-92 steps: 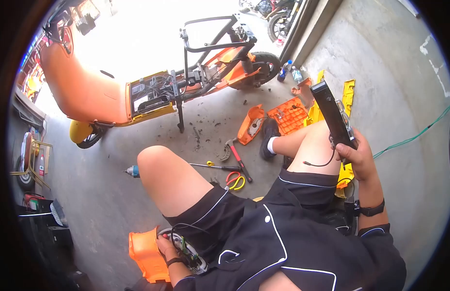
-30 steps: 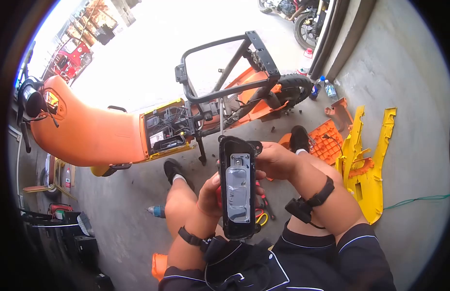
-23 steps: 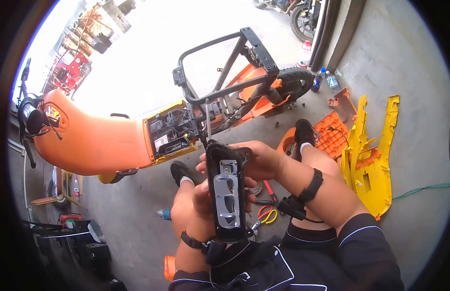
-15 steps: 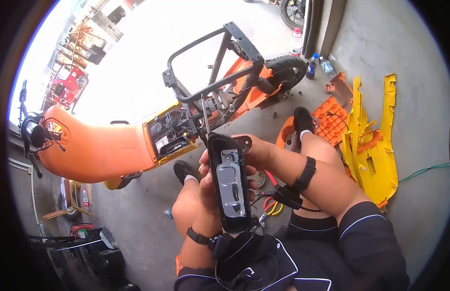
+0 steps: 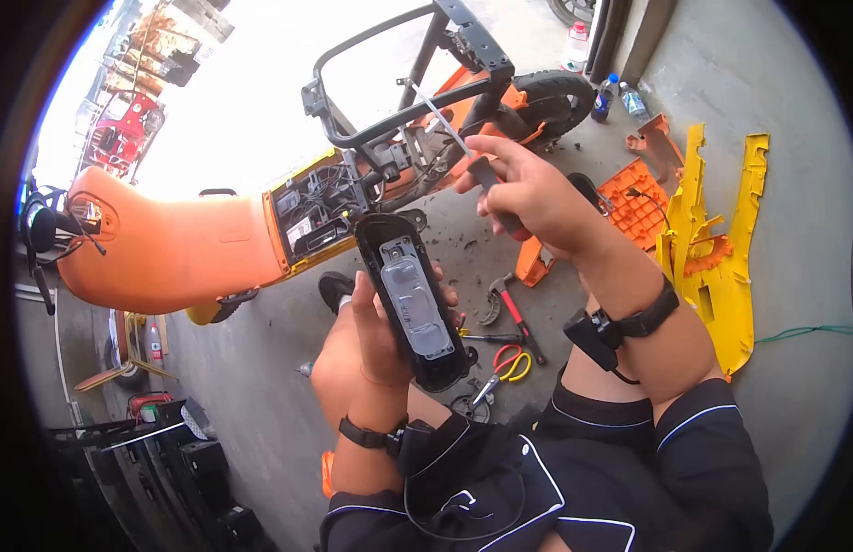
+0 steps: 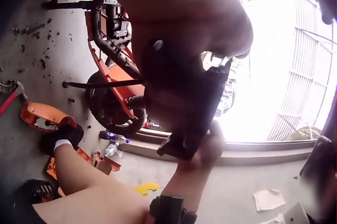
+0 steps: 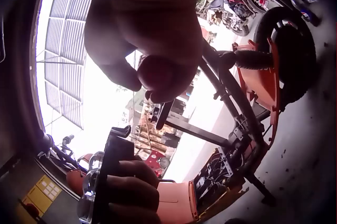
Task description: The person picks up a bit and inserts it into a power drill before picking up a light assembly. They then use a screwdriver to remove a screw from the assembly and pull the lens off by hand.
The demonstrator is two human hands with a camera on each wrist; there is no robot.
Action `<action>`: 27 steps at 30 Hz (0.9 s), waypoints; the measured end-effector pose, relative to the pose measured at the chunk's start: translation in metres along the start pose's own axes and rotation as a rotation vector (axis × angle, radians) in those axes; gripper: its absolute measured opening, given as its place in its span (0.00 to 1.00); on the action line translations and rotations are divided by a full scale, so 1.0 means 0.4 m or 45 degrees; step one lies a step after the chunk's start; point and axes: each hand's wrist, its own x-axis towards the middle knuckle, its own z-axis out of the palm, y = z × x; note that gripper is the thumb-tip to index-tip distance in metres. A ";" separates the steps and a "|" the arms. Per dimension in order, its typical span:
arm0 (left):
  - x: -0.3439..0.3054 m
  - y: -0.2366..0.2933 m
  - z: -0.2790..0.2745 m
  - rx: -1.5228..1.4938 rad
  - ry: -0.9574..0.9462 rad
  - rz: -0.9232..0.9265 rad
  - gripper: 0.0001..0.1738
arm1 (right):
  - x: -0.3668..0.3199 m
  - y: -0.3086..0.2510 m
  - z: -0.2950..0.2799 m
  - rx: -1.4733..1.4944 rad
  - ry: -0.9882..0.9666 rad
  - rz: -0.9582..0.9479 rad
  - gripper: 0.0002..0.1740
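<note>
Largest first: partly stripped orange scooter (image 5: pixel 173 235) beyond the knees, yellow panels (image 5: pixel 716 285) on the floor at right. Black housing (image 5: pixel 436 372) with pale insert tilts upright in the left hand (image 5: pixel 380 336), fingers curled round its sides; right hand (image 5: pixel 535 198), raised nearby, grips a screwdriver (image 5: pixel 486 175) by its handle.
</note>
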 end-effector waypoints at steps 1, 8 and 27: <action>-0.002 0.009 -0.007 0.050 0.015 0.043 0.45 | -0.015 0.004 0.002 -0.208 -0.083 -0.087 0.27; -0.002 0.072 -0.067 0.135 0.132 0.215 0.47 | -0.074 -0.020 0.001 -0.631 -0.085 -0.415 0.29; -0.002 0.051 -0.109 0.194 0.368 0.367 0.45 | -0.140 -0.047 0.046 -0.886 -0.440 -0.704 0.25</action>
